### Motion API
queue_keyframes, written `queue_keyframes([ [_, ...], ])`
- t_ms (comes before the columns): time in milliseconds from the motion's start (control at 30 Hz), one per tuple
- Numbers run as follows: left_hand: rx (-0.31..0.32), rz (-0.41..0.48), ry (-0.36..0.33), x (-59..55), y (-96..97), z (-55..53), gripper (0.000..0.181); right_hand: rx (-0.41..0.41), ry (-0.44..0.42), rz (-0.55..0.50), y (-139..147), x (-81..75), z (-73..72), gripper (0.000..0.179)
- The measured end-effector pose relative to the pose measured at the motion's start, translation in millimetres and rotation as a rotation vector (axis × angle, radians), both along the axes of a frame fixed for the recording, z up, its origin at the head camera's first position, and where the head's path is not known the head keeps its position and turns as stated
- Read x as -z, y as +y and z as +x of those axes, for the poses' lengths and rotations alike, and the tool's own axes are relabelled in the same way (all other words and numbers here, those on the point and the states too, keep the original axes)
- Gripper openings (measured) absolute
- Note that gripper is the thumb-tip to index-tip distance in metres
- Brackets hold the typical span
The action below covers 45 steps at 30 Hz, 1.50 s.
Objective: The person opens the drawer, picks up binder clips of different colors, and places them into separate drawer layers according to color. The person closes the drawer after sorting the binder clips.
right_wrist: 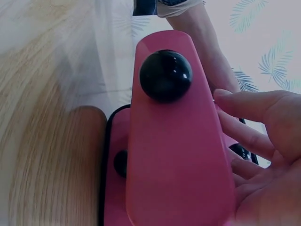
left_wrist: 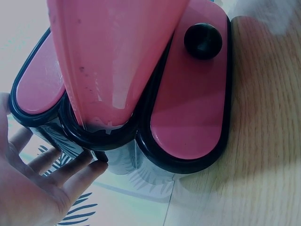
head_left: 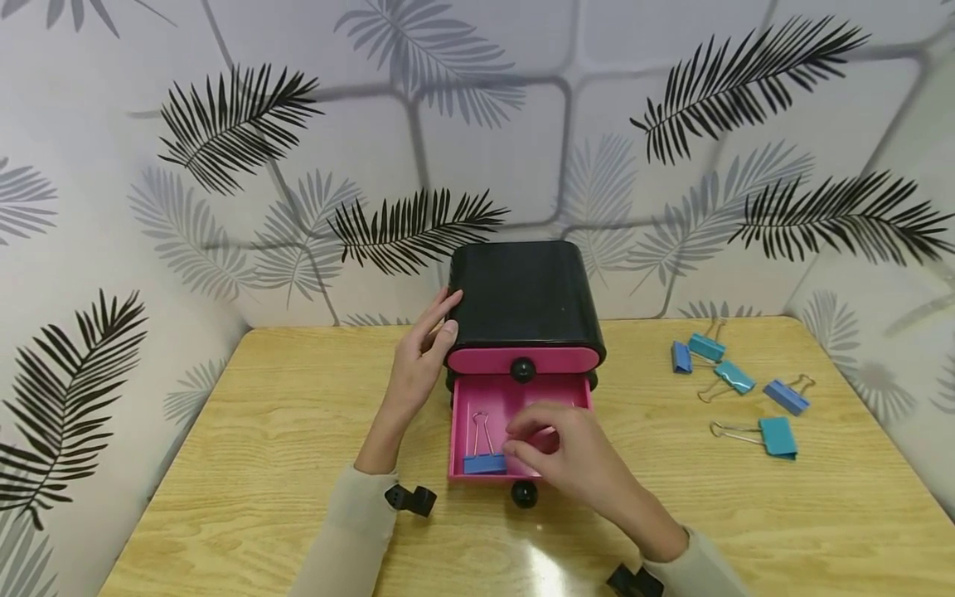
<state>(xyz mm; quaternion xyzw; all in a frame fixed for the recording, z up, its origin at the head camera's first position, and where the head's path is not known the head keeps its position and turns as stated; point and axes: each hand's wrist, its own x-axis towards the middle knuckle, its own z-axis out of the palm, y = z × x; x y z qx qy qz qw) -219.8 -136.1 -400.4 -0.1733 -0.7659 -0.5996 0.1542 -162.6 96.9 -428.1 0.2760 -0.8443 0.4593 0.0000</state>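
Note:
A small drawer cabinet with a glossy black casing and pink drawer fronts stands at the table's back. Its pulled-out pink drawer has a black knob. Inside, at the front left, lies a blue binder clip with its wire handles toward the back. My left hand rests against the cabinet's left side, fingers fairly straight along the casing. Over the drawer is my right hand, fingers loosely bent, thumb tip right beside the clip's right end. In the right wrist view the drawer front hides the fingertips.
Several blue and teal binder clips lie on the table's right, including a teal clip and a blue clip. The wooden table meets a leaf-patterned wall covering behind the cabinet. A closed pink drawer shows below the open one.

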Motion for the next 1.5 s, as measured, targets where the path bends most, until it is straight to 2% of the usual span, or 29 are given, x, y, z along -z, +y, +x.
queue_keyframes([
  [400,0.000,-0.001,-0.004,-0.3,0.9,0.8,0.046,0.049,0.082,-0.183,20.5,-1.1,5.7,0.024],
  [533,-0.003,-0.006,-0.003,0.3,1.4,0.7,0.046,0.070,0.112,-0.187,25.6,-1.0,6.0,0.025],
  [867,0.001,-0.005,-0.008,1.2,0.9,1.4,0.046,0.137,0.274,-0.208,36.6,-3.5,3.8,0.020],
  [1100,0.001,-0.006,-0.006,1.2,0.1,1.8,0.047,0.159,0.288,-0.231,47.1,-5.5,-1.0,0.028],
  [1500,-0.002,-0.013,0.008,2.4,-0.2,1.6,0.046,0.227,0.316,-0.224,70.9,-7.4,-8.0,0.027],
])
